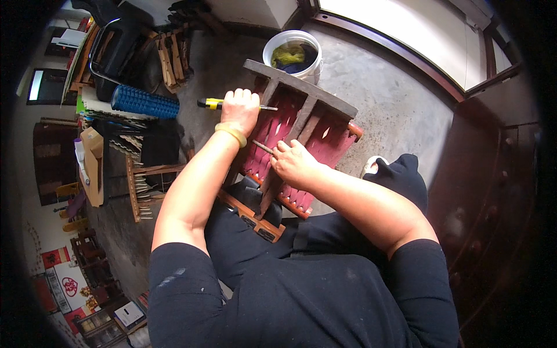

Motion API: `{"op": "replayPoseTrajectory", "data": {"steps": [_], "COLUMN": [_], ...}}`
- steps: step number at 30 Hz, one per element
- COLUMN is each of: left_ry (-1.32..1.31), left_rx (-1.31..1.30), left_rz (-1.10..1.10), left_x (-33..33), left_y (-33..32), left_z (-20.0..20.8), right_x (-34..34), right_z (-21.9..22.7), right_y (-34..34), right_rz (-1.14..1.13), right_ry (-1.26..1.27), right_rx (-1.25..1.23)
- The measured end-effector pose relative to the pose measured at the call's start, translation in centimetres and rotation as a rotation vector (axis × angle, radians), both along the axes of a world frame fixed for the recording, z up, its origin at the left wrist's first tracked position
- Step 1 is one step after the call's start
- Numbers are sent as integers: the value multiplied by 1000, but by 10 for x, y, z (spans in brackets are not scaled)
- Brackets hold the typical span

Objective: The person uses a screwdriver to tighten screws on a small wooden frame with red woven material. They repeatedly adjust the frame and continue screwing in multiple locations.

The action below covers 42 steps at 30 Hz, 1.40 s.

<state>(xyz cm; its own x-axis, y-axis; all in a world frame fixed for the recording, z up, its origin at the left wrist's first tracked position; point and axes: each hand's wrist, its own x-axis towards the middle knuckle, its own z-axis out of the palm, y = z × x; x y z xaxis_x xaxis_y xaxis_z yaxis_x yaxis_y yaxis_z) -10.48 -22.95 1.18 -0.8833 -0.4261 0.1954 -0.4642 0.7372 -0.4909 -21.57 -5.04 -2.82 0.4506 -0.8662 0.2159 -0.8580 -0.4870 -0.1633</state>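
A wooden frame (307, 87) with dark crosspieces lies tilted across my lap and in front of me. Torn-looking red material (331, 139) with slits is stretched over it, edged by orange-brown rails. My left hand (241, 109) is closed around a yellow-and-black handled tool (213, 104); its thin metal end sticks out over the red material. In my right hand (292, 161) is a thin greyish rod (263, 147), pinched between the fingers and pointing toward the left hand. Below, an orange-brown slotted wooden piece (255, 219) rests by my leg.
Beyond the frame stands a white bucket (318, 68) with yellow-green and dark material inside. At left are a blue textured roller (145, 102), wooden slats (169, 61) and a cardboard box (93, 165). Dark red wooden panelling (481, 203) rises on the right.
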Motion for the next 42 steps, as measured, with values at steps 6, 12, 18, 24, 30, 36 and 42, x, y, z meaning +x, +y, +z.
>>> {"op": "replayPoseTrajectory", "data": {"steps": [6, 12, 18, 24, 30, 36, 42], "left_ry": [-6, -87, -138, -210, -100, -163, -199], "left_rx": [-21, -6, 30, 31, -48, -86, -50], "left_rz": [-56, -23, -1, 47, 2, 10, 49], "left_x": [-21, -13, 26, 41, 1, -22, -15], "left_y": [-15, -11, 9, 23, 13, -13, -3], "left_z": [-1, -5, -9, -7, 8, 3, -5], "right_x": [-1, -4, -2, 2, 3, 5, 1], "right_z": [1, 7, -3, -3, -6, -3, 2], "right_y": [-1, 2, 2, 3, 2, 4, 6], "right_rz": [17, 27, 4, -6, -35, -24, -23], "right_ry": [16, -17, -45, 0, 43, 18, -7], "right_rx": [25, 97, -5, -21, -13, 2, 42]}}
